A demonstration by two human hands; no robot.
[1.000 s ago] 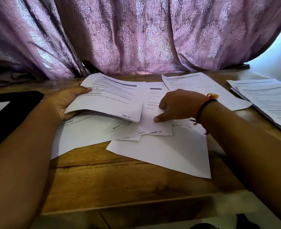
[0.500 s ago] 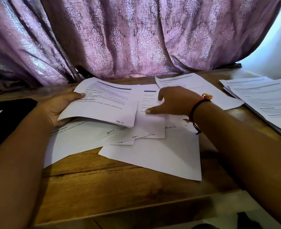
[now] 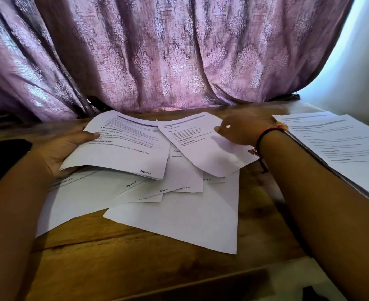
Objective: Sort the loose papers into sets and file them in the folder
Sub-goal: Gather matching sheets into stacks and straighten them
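The wooden worktop (image 3: 135, 263) runs across the near edge. On it lies a blank sheet (image 3: 179, 222), set askew, with its far edge under the fanned loose papers (image 3: 179, 181). Those papers overlap one another, and small handwritten page marks sit at their near corners. One mark ends in "12" and another in "10"; the rest are too small to read.

The left hand (image 3: 64, 146) comes in from the near left, palm up under a sheaf (image 3: 122, 153), with its thumb pressed flat on the top page. It grips the sheaf and holds it just clear of the papers below. Bold headings on the top page read "TASK DESCRIPTION" and "REQUIRED PROPS", and a line under them mentions chairs and tablecloth style. The corner has a handwritten page mark.

Just right of the sheaf, the right hand (image 3: 242, 131) holds a printed sheet (image 3: 196, 148), thumb on top and fingers curled and blurred. The sheet is tilted, its near corner over the fan, and its print is too smeared to read. A dark and orange band (image 3: 264, 135) circles that wrist.

At the right edge is a separate stack (image 3: 342, 146) of printed pages with illegible text. At the far left lies a flat black thing (image 3: 3, 157). A purple patterned curtain (image 3: 157, 51) hangs behind the worktop.
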